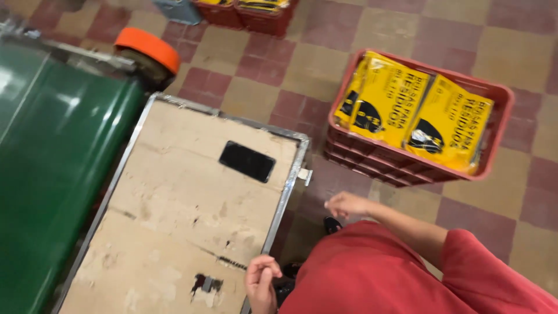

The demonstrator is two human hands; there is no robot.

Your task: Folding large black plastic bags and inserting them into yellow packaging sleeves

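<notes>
The left hand [261, 283] rests on the metal edge of the worn beige worktable with a silver metal frame [174, 215], its fingers curled loosely inward and gripping nothing. The right hand [344, 204] hangs in the air beyond the table's corner, fingers loosely bent and holding nothing, above the checkered red and tan tile floor [302, 75]. One flat black rectangular phone [247, 161] lies on the tabletop, well apart from both hands. Near the right hand stands one red plastic crate [407, 174] on the floor, holding two yellow plastic packets with black print [418, 116] side by side. One green conveyor belt [46, 174] runs along the table's far side, with one orange-rimmed roller [148, 49] at its end. Both arms wear red sleeves.
</notes>
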